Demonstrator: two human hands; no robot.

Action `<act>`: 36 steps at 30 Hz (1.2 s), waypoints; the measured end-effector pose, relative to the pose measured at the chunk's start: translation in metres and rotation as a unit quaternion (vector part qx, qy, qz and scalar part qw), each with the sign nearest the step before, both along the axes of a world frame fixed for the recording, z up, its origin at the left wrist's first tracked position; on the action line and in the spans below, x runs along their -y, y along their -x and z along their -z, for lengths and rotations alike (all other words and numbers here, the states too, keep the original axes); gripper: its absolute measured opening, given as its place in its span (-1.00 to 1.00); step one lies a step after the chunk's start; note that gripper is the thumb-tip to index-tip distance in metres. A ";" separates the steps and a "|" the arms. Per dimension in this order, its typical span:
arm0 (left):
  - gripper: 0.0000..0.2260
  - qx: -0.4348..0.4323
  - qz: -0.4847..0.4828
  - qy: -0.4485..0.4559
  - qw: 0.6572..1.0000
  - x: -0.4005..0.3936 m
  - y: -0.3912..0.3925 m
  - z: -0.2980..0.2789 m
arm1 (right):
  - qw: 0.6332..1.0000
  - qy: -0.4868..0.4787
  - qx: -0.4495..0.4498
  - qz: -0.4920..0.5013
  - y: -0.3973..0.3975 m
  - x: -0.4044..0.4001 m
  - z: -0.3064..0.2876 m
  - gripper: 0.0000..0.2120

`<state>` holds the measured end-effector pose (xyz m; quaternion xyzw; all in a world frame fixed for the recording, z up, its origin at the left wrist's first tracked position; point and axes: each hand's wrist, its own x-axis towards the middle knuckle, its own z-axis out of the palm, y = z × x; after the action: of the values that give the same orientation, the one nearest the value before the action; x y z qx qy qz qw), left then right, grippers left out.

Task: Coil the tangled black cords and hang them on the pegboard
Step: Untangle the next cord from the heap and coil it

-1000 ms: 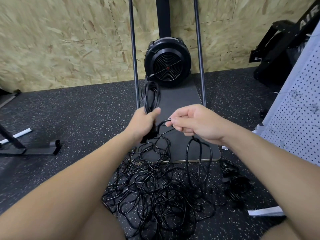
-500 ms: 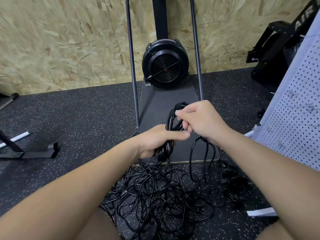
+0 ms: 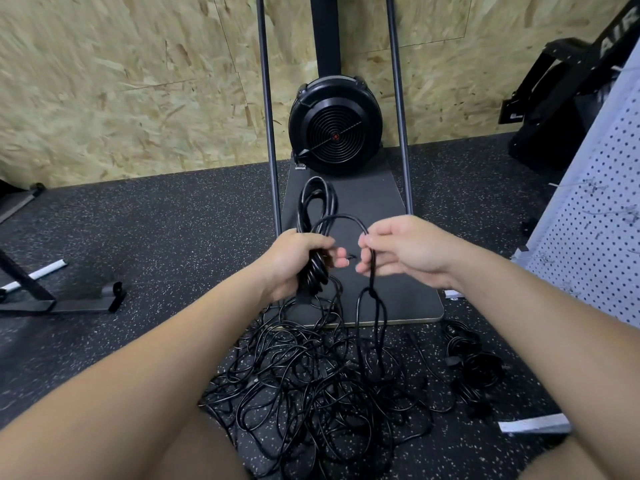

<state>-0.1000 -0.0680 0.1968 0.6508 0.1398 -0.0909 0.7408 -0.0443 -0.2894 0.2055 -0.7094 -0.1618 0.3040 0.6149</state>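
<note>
Your left hand (image 3: 294,258) still grips the coiled bundle of black cord (image 3: 317,216), now raised upright. Your right hand (image 3: 405,252) has drawn away, fingers pinching a loose strand (image 3: 346,220) arcing between them.

Single head-worn wide-angle view, looking forward and down, close over both forearms, speckled rubber floor (image 3: 145,233) below, chipboard wall (image 3: 121,81) ahead, pegboard (image 3: 595,216) at right edge

1. The white letters "AIR" stand on the black exercise machine frame (image 3: 595,60) at the upper right, cut off by the picture's edge.
2. No other text is legible.
</note>
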 end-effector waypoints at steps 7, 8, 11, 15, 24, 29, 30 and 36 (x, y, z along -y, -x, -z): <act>-0.75 -0.009 0.127 -0.033 0.991 0.018 0.008 0.009 | 0.975 -0.080 0.083 0.191 0.015 -0.020 -0.019 -0.89; -0.75 -0.010 0.137 -0.030 0.990 0.018 0.009 0.007 | 0.972 -0.076 0.101 0.197 0.018 -0.022 -0.021 -0.89; -0.87 -0.002 0.148 -0.003 0.989 0.022 0.010 0.003 | 0.968 -0.061 0.142 0.198 0.019 -0.020 -0.024 -0.88; -0.92 0.007 0.114 -0.012 0.993 0.033 0.009 0.007 | 0.963 -0.083 0.161 0.198 0.013 -0.015 -0.022 -0.90; -0.85 0.020 0.021 0.104 0.994 0.011 -0.005 0.005 | 0.941 0.189 0.267 -0.088 -0.001 0.022 -0.006 -0.80; -0.86 -0.008 -0.073 0.076 0.994 -0.015 -0.016 0.004 | 0.953 0.137 0.260 -0.068 -0.004 0.022 -0.004 -0.79; -0.86 -0.012 -0.101 0.069 0.992 -0.022 -0.018 0.004 | 0.963 0.106 0.241 -0.049 -0.008 0.025 -0.007 -0.79; -0.89 -0.039 -0.179 0.008 0.983 -0.064 -0.017 0.012 | 0.984 0.024 0.175 0.028 -0.036 0.056 0.000 -0.76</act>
<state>-0.0832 -0.0041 0.1852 0.6050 0.2816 0.0169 0.7446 -0.0082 -0.3454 0.2053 -0.7704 -0.2399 0.1612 0.5683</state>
